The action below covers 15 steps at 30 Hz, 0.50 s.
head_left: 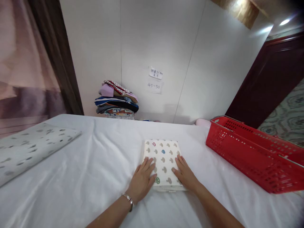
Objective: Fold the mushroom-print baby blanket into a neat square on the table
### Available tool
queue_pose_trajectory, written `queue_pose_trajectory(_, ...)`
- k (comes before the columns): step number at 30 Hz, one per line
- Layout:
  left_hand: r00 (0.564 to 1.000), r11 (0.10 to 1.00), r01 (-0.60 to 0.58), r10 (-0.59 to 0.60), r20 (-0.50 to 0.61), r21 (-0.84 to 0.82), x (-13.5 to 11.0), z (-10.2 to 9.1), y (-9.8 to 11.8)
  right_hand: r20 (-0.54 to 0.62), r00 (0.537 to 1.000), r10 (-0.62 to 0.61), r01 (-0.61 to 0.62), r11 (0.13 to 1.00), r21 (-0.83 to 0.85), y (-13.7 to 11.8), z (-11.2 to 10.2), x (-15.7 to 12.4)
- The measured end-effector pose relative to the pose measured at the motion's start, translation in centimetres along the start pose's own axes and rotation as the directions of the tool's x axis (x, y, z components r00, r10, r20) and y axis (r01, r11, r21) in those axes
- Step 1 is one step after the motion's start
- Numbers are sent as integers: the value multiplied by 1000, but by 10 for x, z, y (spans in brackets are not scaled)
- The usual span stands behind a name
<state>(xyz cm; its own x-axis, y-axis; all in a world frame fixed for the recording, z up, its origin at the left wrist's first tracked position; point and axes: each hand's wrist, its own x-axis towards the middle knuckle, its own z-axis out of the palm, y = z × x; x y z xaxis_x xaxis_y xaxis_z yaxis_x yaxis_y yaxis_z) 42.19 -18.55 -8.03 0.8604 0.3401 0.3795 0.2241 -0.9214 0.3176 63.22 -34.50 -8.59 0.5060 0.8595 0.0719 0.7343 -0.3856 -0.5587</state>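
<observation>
A folded cream cloth [163, 155] printed with small mushroom shapes lies flat on the white sheet [95, 177] in front of me. My left hand [142, 180] rests palm down on its near left corner, fingers stretched out. My right hand [185, 172] lies flat on its near right edge, fingers also spread. Neither hand grips anything. A thin bracelet circles my left wrist.
A red perforated plastic basket [251, 158] stands on the right of the surface. A patterned pale cloth [28, 148] lies at the far left. A stack of folded clothes [117, 101] sits against the white wall, under two paper notes [155, 80].
</observation>
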Motion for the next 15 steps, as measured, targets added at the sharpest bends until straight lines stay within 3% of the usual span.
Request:
queue_pose_trajectory(3,1000,999,3,-4,-14,-41,0,1,-1,-67,997,40,-27,985,172,7,2,-1)
queue_pose_trajectory(5,999,997,5,-7,-36,-74,0,4,-3,-130,977,170,-123,943,309,7,-2,2)
queue_pose_trajectory(7,997,994,18,-26,-75,-105,0,9,-5,-137,932,335,-241,858,453,3,-10,6)
queue_pose_trajectory(9,991,991,50,-65,-119,-127,0,13,-5,-46,902,430,-323,742,587,-2,-19,12)
queue_pose_trajectory(12,982,986,93,-114,-151,-139,-3,17,-1,174,925,337,-350,582,734,-9,-29,22)
queue_pose_trajectory(15,981,990,81,-100,-165,-117,-8,16,6,176,961,213,-265,536,802,-10,-33,30)
